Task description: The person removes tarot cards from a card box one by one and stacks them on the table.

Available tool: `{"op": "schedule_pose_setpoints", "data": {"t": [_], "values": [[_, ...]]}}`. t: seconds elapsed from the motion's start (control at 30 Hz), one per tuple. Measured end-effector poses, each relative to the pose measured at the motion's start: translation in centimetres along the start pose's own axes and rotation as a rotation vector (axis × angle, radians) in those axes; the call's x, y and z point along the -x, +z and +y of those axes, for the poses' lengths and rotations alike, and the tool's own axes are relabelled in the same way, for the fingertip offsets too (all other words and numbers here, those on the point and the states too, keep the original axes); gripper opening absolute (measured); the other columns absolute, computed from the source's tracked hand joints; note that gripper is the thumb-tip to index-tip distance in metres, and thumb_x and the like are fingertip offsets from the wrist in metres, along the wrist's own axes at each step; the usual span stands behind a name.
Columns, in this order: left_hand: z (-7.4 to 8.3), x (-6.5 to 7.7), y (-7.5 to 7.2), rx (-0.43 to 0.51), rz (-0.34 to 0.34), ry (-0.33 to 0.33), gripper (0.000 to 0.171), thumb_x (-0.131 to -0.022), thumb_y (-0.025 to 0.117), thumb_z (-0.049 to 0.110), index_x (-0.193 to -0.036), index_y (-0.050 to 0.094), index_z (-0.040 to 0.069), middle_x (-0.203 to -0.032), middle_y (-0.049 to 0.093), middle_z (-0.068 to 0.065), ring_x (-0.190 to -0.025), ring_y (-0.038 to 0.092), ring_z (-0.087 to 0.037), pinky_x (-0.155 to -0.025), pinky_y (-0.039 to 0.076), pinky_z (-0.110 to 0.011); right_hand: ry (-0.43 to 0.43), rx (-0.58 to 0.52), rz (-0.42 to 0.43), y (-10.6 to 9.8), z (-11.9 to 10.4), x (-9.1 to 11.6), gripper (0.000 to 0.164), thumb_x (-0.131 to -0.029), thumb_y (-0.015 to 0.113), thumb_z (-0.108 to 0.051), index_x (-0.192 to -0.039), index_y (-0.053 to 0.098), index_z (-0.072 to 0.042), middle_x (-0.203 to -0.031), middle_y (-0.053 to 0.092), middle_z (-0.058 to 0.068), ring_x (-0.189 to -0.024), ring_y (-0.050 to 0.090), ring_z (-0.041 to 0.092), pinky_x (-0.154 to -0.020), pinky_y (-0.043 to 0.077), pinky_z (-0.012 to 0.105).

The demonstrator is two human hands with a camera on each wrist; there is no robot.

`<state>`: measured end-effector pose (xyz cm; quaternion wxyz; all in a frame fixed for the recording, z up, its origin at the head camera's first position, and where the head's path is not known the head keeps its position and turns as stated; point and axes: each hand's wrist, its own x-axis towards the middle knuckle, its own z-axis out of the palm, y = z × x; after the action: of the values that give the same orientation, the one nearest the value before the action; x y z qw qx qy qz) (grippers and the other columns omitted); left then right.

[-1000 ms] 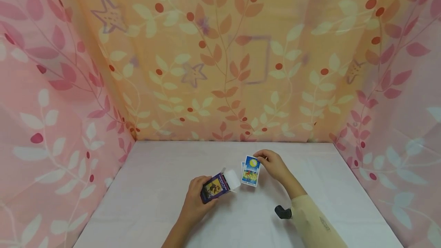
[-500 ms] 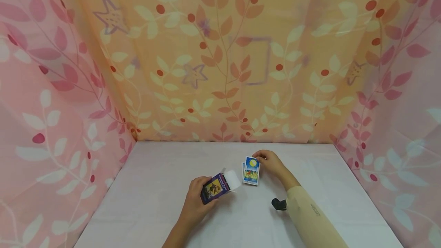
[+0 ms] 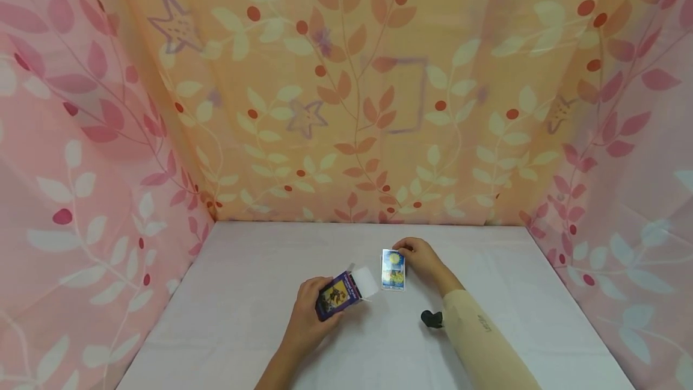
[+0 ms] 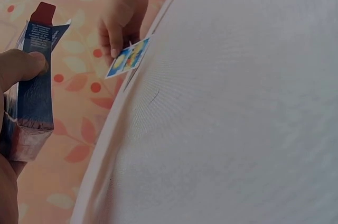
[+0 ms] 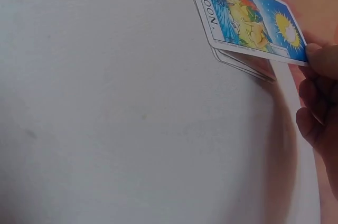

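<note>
Hand, left [image 3: 304,319]: curled round tarot box [image 3: 335,298], cover print unreadable at this size, end flap raised | tarot card [image 3: 393,271] near flap, above white table [image 3: 243,269], lettered "THE MOON.", further card edges [image 5: 240,62] beneath | right hand [image 3: 426,262]: thumb and fingers pinching card's upper corner | sleeve [image 3: 482,342]: print illegible

- Head: well back, facing forward and down at the table [image 3: 233,294].
- Left wrist: close beside the box [image 4: 35,94], facing the card [image 4: 128,58].
- Right wrist: close to the card, which all three views share.
</note>
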<state>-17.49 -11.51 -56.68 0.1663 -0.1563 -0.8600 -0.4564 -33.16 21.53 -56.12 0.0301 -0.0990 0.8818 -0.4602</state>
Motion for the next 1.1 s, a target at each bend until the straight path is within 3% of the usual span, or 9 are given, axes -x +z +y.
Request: {"op": "schedule_pose_setpoints", "data": {"t": [0.43, 1.1], "values": [[0.0, 0.0, 0.0, 0.0, 0.001, -0.013, 0.079, -0.072, 0.094, 0.017, -0.142, 0.056, 0.024, -0.136, 0.05, 0.014, -0.122, 0.047, -0.006, -0.102, 0.052, -0.039, 0.013, 0.059, 0.023, 0.8, 1.0, -0.4, 0.014, -0.102, 0.062, -0.011, -0.105, 0.075, -0.015, -0.108, 0.071, 0.002, -0.111, 0.062, 0.023, -0.106, 0.047, 0.05], [-0.1, 0.1, -0.1, -0.021, 0.002, 0.029, 0.079, -0.073, 0.094, 0.019, -0.142, 0.055, 0.02, -0.138, 0.051, 0.008, -0.122, 0.048, -0.011, -0.101, 0.052, -0.037, -0.002, 0.174, 0.018, 1.7, 1.4, -1.3, 0.016, -0.101, 0.062, -0.008, -0.105, 0.075, -0.016, -0.11, 0.071, 0.0, -0.112, 0.062, 0.023, -0.107, 0.047, 0.051]]}}
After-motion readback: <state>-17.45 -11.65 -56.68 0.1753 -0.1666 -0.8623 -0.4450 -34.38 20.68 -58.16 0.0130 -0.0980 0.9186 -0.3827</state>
